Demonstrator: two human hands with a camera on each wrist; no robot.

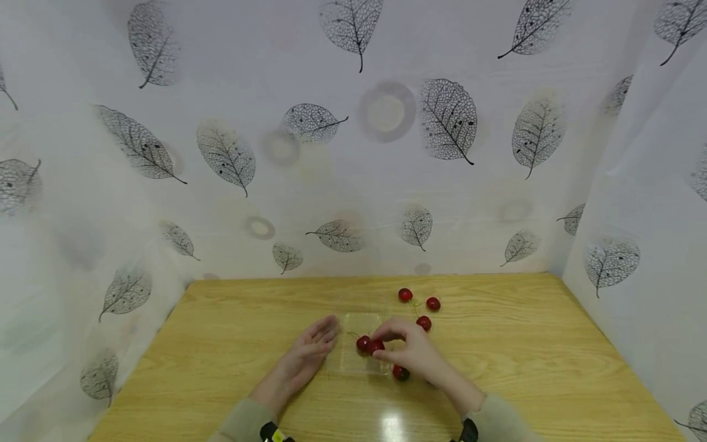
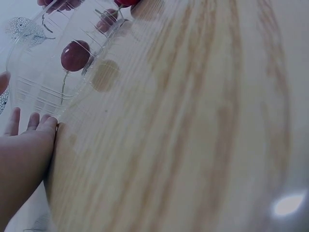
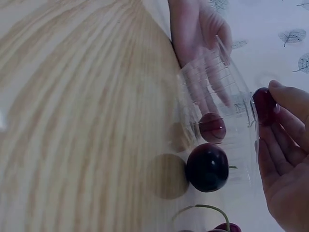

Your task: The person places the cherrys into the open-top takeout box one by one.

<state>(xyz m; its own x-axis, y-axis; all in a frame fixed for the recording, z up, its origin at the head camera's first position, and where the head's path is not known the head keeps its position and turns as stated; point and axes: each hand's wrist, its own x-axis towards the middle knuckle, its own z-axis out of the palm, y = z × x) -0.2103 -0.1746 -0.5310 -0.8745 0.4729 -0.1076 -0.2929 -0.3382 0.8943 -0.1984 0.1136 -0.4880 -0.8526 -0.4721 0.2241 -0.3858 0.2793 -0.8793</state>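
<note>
The head view shows six cherries (image 1: 405, 295), one clear container (image 1: 351, 362), two hands (image 1: 307, 354) and one table (image 1: 248, 325).

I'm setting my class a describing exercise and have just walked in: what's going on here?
A person's right hand pinches a cherry over a clear plastic container. Another cherry sits inside, and the left hand is at the container's left side. More cherries lie on the wooden table outside: three toward the container's far right, one by its near right corner.
</note>
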